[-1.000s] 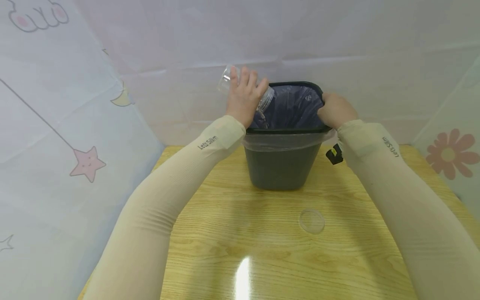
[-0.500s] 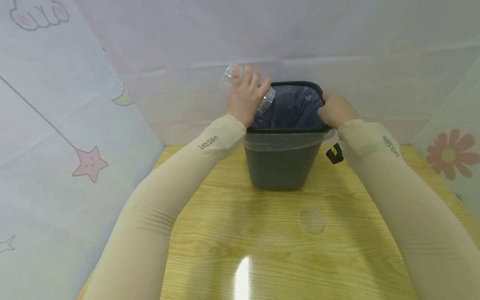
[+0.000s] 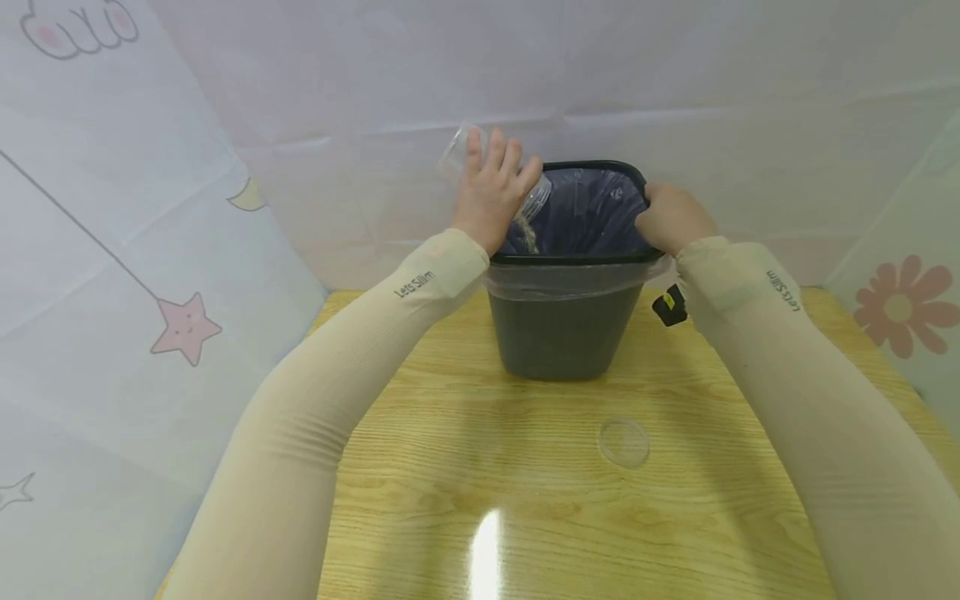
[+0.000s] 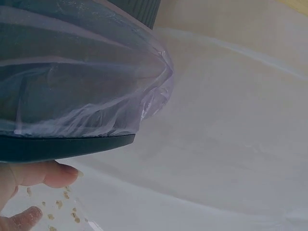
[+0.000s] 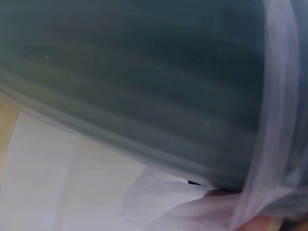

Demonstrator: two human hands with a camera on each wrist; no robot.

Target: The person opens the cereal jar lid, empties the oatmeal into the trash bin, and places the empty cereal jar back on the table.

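Observation:
My left hand point(image 3: 491, 187) grips a clear plastic jar point(image 3: 453, 154) that is tilted mouth-down over the left side of a dark grey trash can point(image 3: 558, 333). Light tan bits point(image 3: 528, 233) fall from the jar's mouth into the can. In the left wrist view, tan flakes point(image 4: 58, 204) cling inside the jar behind my fingers point(image 4: 60, 175). My right hand point(image 3: 675, 218) holds the can's right rim, fingers curled over the edge. A purple-blue bag point(image 3: 588, 208) lines the can, its edge folded down outside the rim.
A clear round lid point(image 3: 624, 442) lies on the wooden table point(image 3: 450, 500) in front of the can. A black strap piece point(image 3: 670, 307) shows beside my right wrist. White printed sheets point(image 3: 750, 150) hang close behind the can and along both sides.
Bits fall from the jar a second ago, hardly show half a second ago, and now pour in a thicker stream. The jar has shifted slightly; the right hand stays at the rim.

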